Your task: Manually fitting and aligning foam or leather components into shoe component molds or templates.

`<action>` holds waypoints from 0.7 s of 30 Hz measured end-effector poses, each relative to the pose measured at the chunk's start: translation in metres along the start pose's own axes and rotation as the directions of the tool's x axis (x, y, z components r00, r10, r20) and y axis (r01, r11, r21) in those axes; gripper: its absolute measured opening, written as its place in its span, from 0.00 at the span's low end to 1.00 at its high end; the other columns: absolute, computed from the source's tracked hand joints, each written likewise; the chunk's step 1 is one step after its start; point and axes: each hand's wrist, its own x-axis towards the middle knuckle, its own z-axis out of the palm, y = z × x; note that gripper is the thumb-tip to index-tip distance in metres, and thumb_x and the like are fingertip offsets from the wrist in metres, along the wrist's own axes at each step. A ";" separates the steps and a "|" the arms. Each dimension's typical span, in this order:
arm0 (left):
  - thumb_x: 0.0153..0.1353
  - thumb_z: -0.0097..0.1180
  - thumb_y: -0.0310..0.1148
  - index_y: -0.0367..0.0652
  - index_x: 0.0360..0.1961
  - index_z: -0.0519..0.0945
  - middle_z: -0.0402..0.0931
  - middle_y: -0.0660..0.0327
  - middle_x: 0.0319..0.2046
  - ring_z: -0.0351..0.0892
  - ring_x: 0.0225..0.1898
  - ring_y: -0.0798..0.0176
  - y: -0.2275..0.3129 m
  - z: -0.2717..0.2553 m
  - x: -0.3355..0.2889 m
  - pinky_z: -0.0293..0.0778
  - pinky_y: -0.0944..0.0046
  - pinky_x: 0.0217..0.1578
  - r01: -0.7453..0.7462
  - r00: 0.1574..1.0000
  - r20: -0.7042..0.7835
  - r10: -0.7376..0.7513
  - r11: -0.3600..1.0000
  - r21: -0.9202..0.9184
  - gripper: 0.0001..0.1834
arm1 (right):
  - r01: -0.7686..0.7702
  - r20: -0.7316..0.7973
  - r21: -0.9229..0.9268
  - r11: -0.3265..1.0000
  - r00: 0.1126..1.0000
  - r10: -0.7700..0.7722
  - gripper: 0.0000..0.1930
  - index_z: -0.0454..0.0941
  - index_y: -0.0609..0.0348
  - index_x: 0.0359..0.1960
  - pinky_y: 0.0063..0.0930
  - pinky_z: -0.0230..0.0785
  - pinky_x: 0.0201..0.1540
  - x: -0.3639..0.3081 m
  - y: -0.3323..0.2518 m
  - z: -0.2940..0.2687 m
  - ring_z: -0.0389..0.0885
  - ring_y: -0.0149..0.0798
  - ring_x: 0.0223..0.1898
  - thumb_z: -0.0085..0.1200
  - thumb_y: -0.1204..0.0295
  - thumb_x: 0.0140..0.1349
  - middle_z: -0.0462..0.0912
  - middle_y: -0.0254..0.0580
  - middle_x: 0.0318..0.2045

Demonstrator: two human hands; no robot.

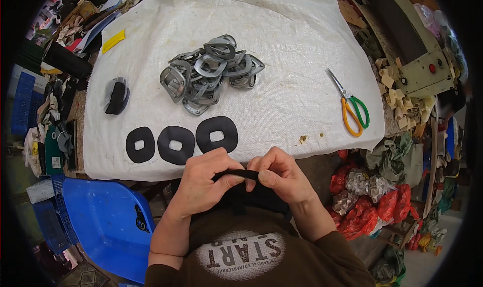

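Observation:
Close to my body, at the near edge of the table, both hands pinch a thin black piece [236, 174] seen almost edge-on. It looks soft and curves slightly; whether it matches the pads on the table I cannot tell. My left hand [207, 180] grips its left end, and my right hand [279, 175] has thumb and fingers closed on the right end. Just beyond my hands lie three flat black pads in a row: a left pad [133, 145], a middle pad [166, 155] and a right pad [204, 131]. Each is a rounded square with a hole in its centre.
White woven sheeting [297, 60] covers the table. A heap of grey ring-shaped frames [210, 65] sits mid-table. Scissors [347, 108] with orange and green handles lie right. Leftward are a round clear-and-black object [116, 96], a yellow strip [113, 41] and, below, a blue basin [95, 216].

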 end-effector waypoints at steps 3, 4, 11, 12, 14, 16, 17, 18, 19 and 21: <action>0.47 0.61 0.25 0.39 0.27 0.78 0.66 0.60 0.18 0.67 0.19 0.62 0.001 -0.001 -0.001 0.62 0.66 0.20 0.014 1.000 0.012 -0.014 1.000 -0.007 0.05 | -0.027 -0.045 0.035 0.999 0.999 0.028 0.07 0.65 0.60 0.32 0.21 0.63 0.34 -0.002 0.000 0.006 0.74 0.30 0.32 0.47 0.71 0.64 0.74 0.41 0.31; 0.47 0.61 0.25 0.39 0.27 0.78 0.67 0.60 0.18 0.67 0.19 0.62 0.002 -0.001 -0.001 0.62 0.66 0.20 0.008 1.000 0.011 -0.008 1.000 0.002 0.05 | -0.027 -0.044 0.035 0.999 0.999 0.029 0.07 0.65 0.60 0.32 0.21 0.63 0.34 -0.002 -0.001 0.008 0.74 0.30 0.32 0.47 0.71 0.64 0.74 0.41 0.31; 0.44 0.60 0.21 0.39 0.28 0.79 0.68 0.60 0.18 0.69 0.20 0.62 0.007 0.003 -0.003 0.65 0.66 0.21 -0.107 0.992 -0.054 0.112 0.990 0.089 0.08 | -0.085 -0.201 0.136 0.987 0.973 0.112 0.07 0.64 0.59 0.30 0.26 0.65 0.36 -0.002 0.003 0.021 0.72 0.32 0.29 0.46 0.72 0.64 0.74 0.41 0.27; 0.44 0.60 0.21 0.39 0.28 0.79 0.68 0.60 0.18 0.69 0.20 0.62 0.007 0.004 -0.002 0.65 0.66 0.21 -0.106 0.992 -0.054 0.111 0.990 0.090 0.08 | -0.081 -0.220 0.223 0.972 0.967 0.131 0.07 0.64 0.61 0.30 0.23 0.65 0.34 -0.001 0.004 0.023 0.72 0.29 0.27 0.45 0.72 0.65 0.74 0.39 0.25; 0.42 0.60 0.20 0.39 0.29 0.79 0.68 0.60 0.18 0.70 0.21 0.61 0.008 0.006 -0.001 0.66 0.66 0.21 -0.203 0.976 -0.040 0.214 0.960 0.193 0.09 | -0.094 -0.198 0.263 0.960 0.969 0.149 0.06 0.65 0.61 0.31 0.23 0.66 0.33 -0.002 0.007 0.019 0.72 0.29 0.27 0.45 0.73 0.64 0.74 0.39 0.25; 0.42 0.60 0.20 0.39 0.29 0.79 0.68 0.60 0.18 0.70 0.20 0.61 0.009 0.006 0.000 0.66 0.66 0.21 -0.217 0.973 -0.033 0.228 0.957 0.192 0.09 | -0.108 -0.172 0.305 0.946 0.971 0.166 0.05 0.65 0.60 0.31 0.24 0.67 0.32 -0.003 0.008 0.017 0.72 0.30 0.26 0.45 0.73 0.64 0.74 0.40 0.26; 0.42 0.60 0.20 0.39 0.29 0.79 0.68 0.60 0.18 0.70 0.20 0.61 0.009 0.006 0.000 0.66 0.66 0.21 -0.231 0.970 -0.028 0.241 0.954 0.193 0.10 | -0.124 -0.174 0.350 0.928 0.965 0.194 0.04 0.65 0.61 0.33 0.25 0.67 0.32 -0.003 0.007 0.016 0.72 0.30 0.26 0.45 0.74 0.64 0.74 0.40 0.25; 0.42 0.60 0.20 0.39 0.29 0.79 0.68 0.60 0.18 0.70 0.20 0.61 0.008 0.006 0.001 0.66 0.66 0.21 -0.231 0.970 -0.027 0.240 0.954 0.193 0.10 | -0.139 -0.174 0.394 0.908 0.959 0.222 0.03 0.66 0.61 0.35 0.26 0.67 0.32 -0.003 0.006 0.015 0.72 0.31 0.26 0.44 0.75 0.64 0.74 0.40 0.25; 0.42 0.60 0.19 0.39 0.30 0.80 0.68 0.60 0.18 0.70 0.20 0.62 0.007 0.005 0.000 0.66 0.66 0.20 -0.209 0.976 -0.027 0.217 0.962 0.174 0.10 | -0.139 -0.173 0.395 0.908 0.960 0.222 0.03 0.66 0.61 0.35 0.26 0.67 0.32 -0.002 0.006 0.014 0.72 0.31 0.26 0.44 0.75 0.64 0.74 0.40 0.25; 0.42 0.61 0.19 0.39 0.30 0.80 0.68 0.60 0.18 0.70 0.20 0.62 0.006 0.004 -0.001 0.66 0.66 0.20 -0.188 0.981 -0.028 0.194 0.970 0.156 0.11 | -0.140 -0.116 0.444 0.885 0.970 0.212 0.08 0.65 0.63 0.43 0.27 0.69 0.33 0.000 0.005 0.011 0.74 0.33 0.27 0.44 0.76 0.64 0.75 0.43 0.28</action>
